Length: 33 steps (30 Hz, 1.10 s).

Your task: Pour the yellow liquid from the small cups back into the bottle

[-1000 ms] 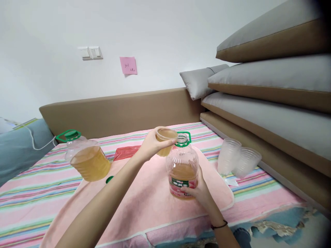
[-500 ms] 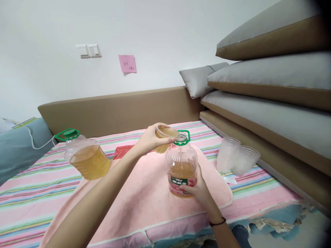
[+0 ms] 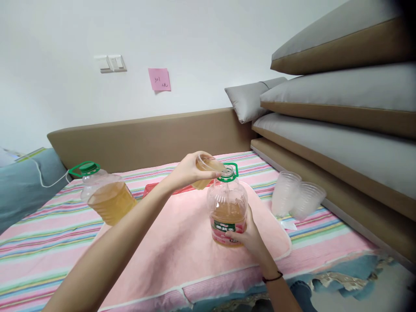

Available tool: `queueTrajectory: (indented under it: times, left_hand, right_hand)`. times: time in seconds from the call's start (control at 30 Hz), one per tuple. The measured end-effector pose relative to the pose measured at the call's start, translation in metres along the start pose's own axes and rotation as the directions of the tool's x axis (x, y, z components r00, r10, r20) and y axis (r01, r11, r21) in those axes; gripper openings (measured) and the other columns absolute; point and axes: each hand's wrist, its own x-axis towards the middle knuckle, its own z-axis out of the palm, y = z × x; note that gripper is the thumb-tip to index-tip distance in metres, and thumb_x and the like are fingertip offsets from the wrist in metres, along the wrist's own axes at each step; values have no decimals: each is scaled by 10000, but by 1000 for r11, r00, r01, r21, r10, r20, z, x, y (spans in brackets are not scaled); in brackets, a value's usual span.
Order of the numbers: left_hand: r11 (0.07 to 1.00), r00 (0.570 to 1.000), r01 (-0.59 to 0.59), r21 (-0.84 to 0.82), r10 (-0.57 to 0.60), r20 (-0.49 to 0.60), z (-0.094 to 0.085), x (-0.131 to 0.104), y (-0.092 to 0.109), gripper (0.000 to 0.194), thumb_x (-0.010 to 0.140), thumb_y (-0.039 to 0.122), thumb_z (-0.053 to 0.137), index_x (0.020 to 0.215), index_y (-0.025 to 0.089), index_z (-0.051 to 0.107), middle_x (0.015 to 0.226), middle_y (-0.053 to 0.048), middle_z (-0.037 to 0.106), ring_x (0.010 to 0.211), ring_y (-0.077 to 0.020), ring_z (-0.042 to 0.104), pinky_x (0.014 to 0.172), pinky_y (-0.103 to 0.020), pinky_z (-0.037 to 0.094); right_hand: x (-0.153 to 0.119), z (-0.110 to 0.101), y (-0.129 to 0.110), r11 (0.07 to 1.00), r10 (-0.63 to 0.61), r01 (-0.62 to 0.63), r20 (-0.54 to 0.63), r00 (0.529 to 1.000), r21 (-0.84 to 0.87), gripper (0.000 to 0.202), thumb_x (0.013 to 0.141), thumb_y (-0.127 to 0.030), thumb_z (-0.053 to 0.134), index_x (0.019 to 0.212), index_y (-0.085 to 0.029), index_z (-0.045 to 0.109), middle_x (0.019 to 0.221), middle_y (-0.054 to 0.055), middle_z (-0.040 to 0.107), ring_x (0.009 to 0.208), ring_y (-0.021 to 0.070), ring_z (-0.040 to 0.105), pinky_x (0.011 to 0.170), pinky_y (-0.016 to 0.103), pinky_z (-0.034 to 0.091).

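Observation:
My left hand [image 3: 194,170] is closed around a clear plastic cup [image 3: 208,164] of amber liquid, tilted with its rim at the mouth of a large clear bottle. A thin stream falls inside that bottle [image 3: 226,201], which stands upright and uncapped, partly filled, with a green handle ring at its neck and a pink and green label. Wrapped round the bottle's lower right side is my right hand [image 3: 246,234], a dark band on its wrist. Over to the left, a second bottle [image 3: 112,199] of amber liquid has its green cap on; my left forearm partly covers it.
Two stacks of clear plastic cups [image 3: 286,193] lie at the right on the striped sheet [image 3: 29,255]. A red item [image 3: 149,188] sits at the back of the pink mat [image 3: 182,242]. Large cushions [image 3: 341,125] are piled along the right side.
The cup in my left hand is tipped further toward the bottle's mouth. My right hand keeps its grip on the bottle.

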Motion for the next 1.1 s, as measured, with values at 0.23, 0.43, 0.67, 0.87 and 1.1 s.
queueTrajectory:
  times: [0.23,0.43,0.67,0.87,1.1]
  left_hand:
    - [998,1000,-29,52,29,7,-2,3,4,455,617,379,818,1015,188,708,1026,-100,733,913,-265,678,775,-380,533]
    - [997,999,-28,77,25,33,-4,7,9,489,587,426,830,997,183,717,992,-93,732,891,-259,674,733,-357,522]
    - [992,996,-13,126,1,91,-6,11,13,490,621,444,807,1009,167,694,1001,-109,726,862,-255,672,709,-350,506]
    - [984,993,2,178,-23,114,-8,11,20,526,623,489,804,1026,168,699,984,-104,733,821,-254,679,684,-347,504]
    - [975,993,21,222,-46,110,-8,12,32,534,575,480,823,985,156,718,903,-87,734,763,-241,672,631,-327,489]
  right_hand:
    - [-1,1,-1,998,42,-43,21,999,50,1158,536,-234,919,1496,-335,280,1451,111,514,1353,345,488,1107,550,431]
    - [-2,4,-3,998,23,-24,12,1000,56,1237,533,-266,927,1540,-308,209,1474,132,480,1342,348,497,1101,543,431]
    - [-1,0,0,999,27,-27,17,999,31,1176,534,-240,927,1504,-333,269,1445,108,516,1346,340,495,1136,545,398]
    - [-2,1,-3,999,17,-18,19,1000,36,1117,541,-251,929,1466,-337,307,1387,87,561,1383,330,455,1144,565,375]
    - [-1,1,-4,999,18,-18,12,1000,27,1106,548,-242,932,1463,-329,316,1401,114,547,1355,347,481,1150,583,365]
